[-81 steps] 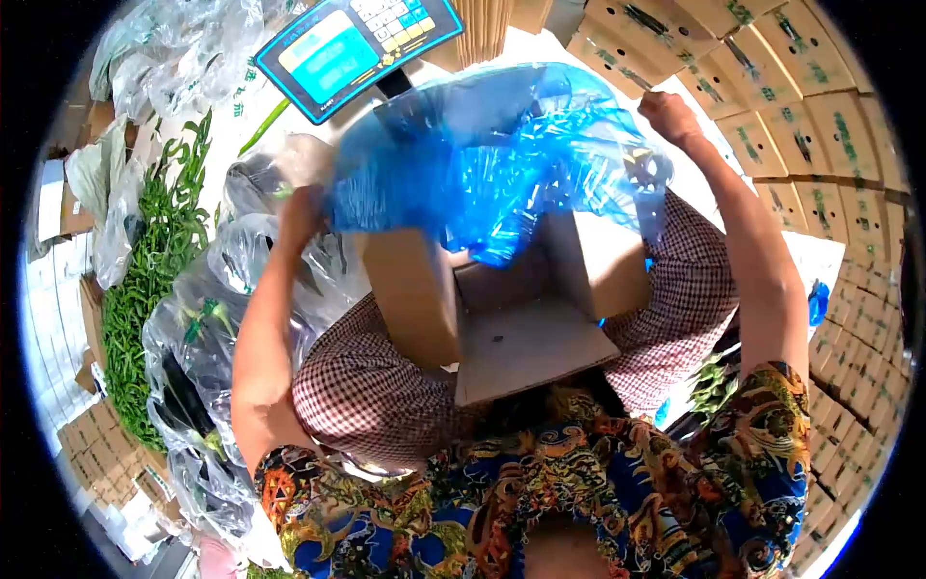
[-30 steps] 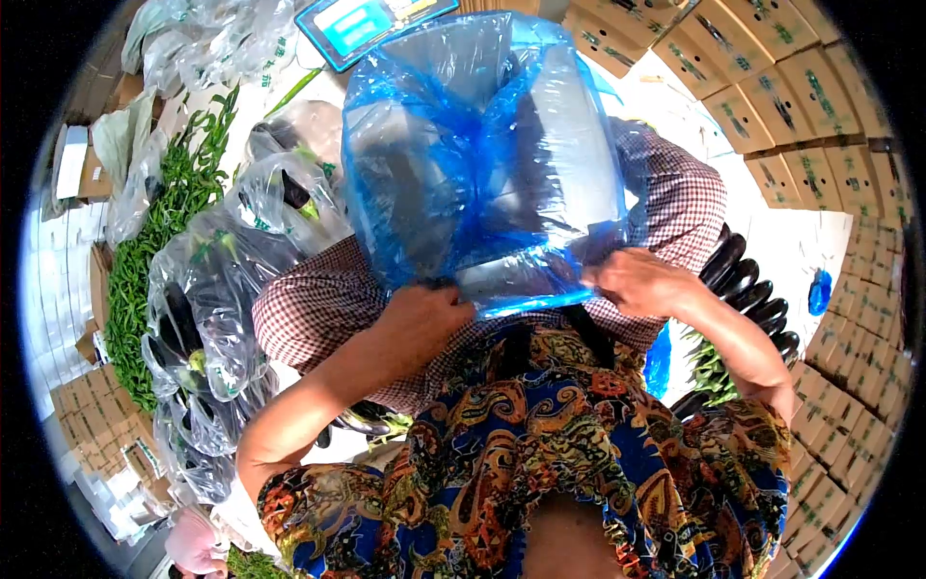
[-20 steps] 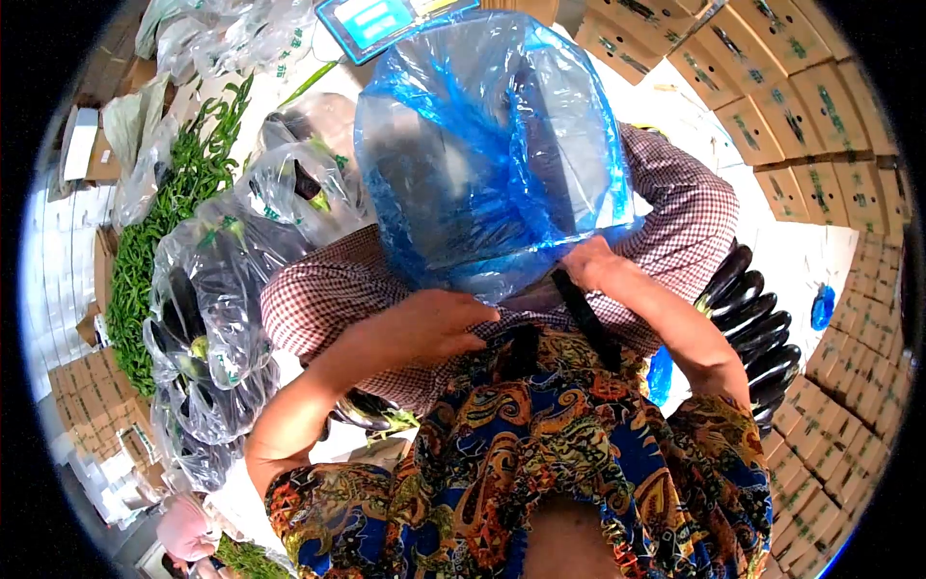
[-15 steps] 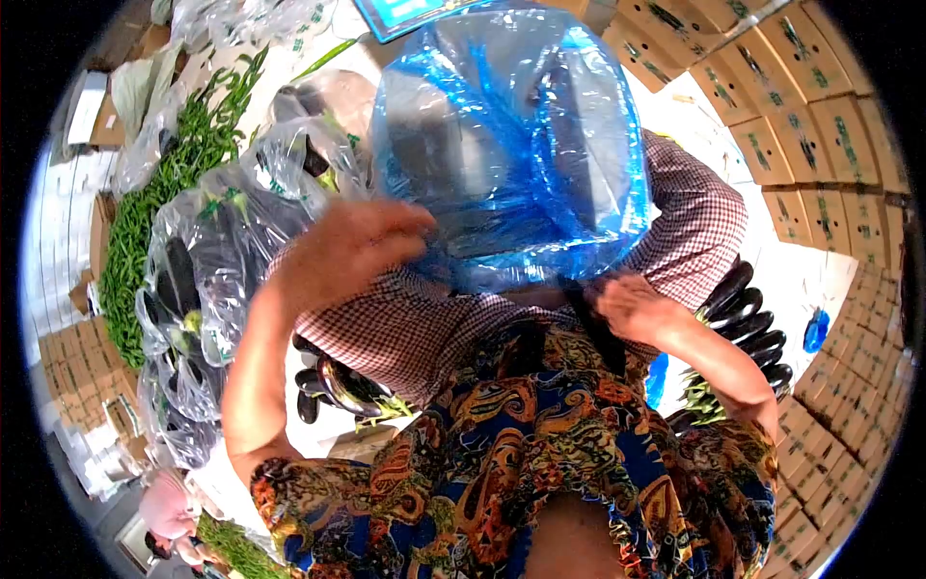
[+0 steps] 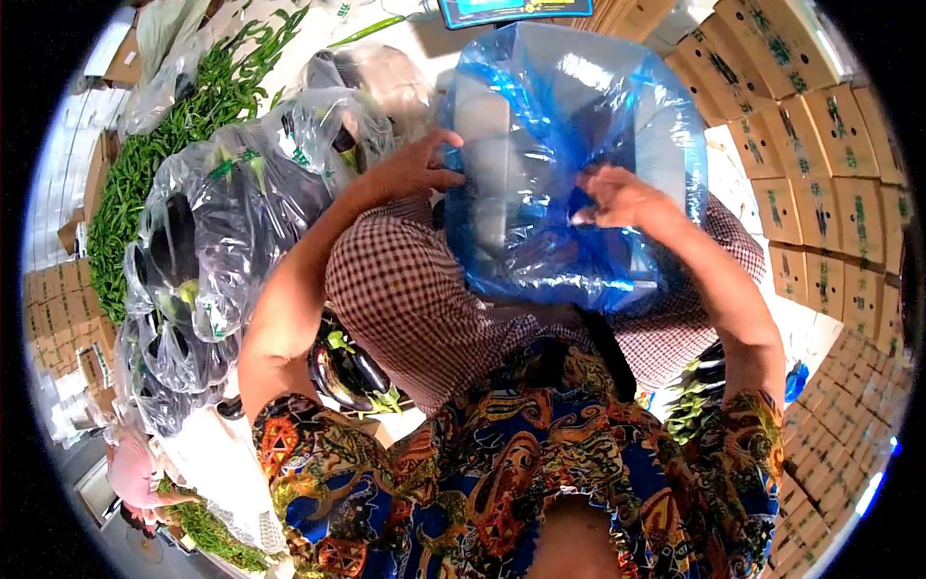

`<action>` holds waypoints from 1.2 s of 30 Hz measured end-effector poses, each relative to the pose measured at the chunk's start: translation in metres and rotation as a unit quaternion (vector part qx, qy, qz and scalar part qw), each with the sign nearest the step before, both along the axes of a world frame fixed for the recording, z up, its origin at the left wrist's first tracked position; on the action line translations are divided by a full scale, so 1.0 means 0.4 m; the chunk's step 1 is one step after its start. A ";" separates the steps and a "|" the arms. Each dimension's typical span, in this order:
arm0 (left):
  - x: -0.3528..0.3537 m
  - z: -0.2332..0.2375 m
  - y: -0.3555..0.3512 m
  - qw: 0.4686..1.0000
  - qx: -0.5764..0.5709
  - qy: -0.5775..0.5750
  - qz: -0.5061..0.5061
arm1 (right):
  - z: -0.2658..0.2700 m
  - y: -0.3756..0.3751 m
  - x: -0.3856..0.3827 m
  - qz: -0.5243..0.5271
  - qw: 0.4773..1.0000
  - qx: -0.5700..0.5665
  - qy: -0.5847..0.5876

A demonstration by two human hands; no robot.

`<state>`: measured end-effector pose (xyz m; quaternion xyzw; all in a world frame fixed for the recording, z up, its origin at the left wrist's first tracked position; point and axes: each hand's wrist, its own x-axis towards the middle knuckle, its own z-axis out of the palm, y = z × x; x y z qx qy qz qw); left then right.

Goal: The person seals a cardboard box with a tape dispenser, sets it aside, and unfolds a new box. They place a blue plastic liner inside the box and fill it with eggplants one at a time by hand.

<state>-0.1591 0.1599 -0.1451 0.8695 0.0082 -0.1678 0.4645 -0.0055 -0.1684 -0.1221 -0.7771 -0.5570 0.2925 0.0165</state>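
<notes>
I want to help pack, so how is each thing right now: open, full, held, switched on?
See-through blue plastic bag, crinkled, stretched over something boxy.
Left hand, fingers open against the bag's side.
Right hand, pinching the bag's film.
Clear plastic bags of dark aubergines, full, bunched together.
Long green peppers, loose in a heap.
Brown cardboard cartons, stacked in rows.
Blue scale screen, lit.

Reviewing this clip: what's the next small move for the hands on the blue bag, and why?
Probably push the right hand deeper, pressing the blue bag down into the box. The film is loose and bunched where that hand grips it, while the left hand lies flat against the bagged box's side, steadying it on the lap.
</notes>
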 end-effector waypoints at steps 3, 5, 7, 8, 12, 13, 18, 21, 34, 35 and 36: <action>0.029 0.090 -0.017 0.987 0.154 -0.013 0.038 | -0.112 0.013 -0.012 0.038 0.991 -0.124 0.040; 0.066 0.138 -0.038 0.954 0.162 -0.247 0.042 | -0.052 0.043 -0.042 -0.028 0.983 -0.169 0.062; 0.112 0.147 -0.074 0.909 0.132 -0.396 -0.010 | 0.008 0.074 -0.061 -0.085 0.980 -0.177 0.043; 0.154 0.147 -0.110 0.893 0.098 -0.433 -0.067 | 0.006 0.078 -0.066 -0.090 0.983 -0.160 -0.014; 0.244 0.142 -0.253 0.860 0.303 -0.326 -0.249 | -0.083 0.038 -0.029 -0.049 0.957 -0.112 -0.261; 0.268 0.129 -0.273 0.848 0.359 -0.269 -0.281 | -0.072 0.043 -0.028 -0.058 0.950 -0.074 -0.297; 0.357 0.076 -0.284 0.830 0.453 -0.155 -0.287 | -0.068 0.034 -0.005 0.001 0.935 -0.080 -0.346; 0.338 0.087 -0.169 0.812 0.278 -0.481 -0.179 | -0.090 0.021 -0.010 -0.004 0.933 -0.085 -0.349; 0.210 0.114 -0.070 0.857 0.164 -0.470 0.132 | 0.110 0.101 -0.012 -0.076 0.972 -0.118 -0.186; 0.178 0.071 -0.052 0.874 0.192 -0.391 0.217 | 0.113 0.100 -0.021 -0.063 0.983 -0.045 -0.166; 0.140 0.074 -0.045 0.933 0.180 -0.216 0.224 | 0.114 0.101 -0.022 -0.052 0.988 0.026 -0.146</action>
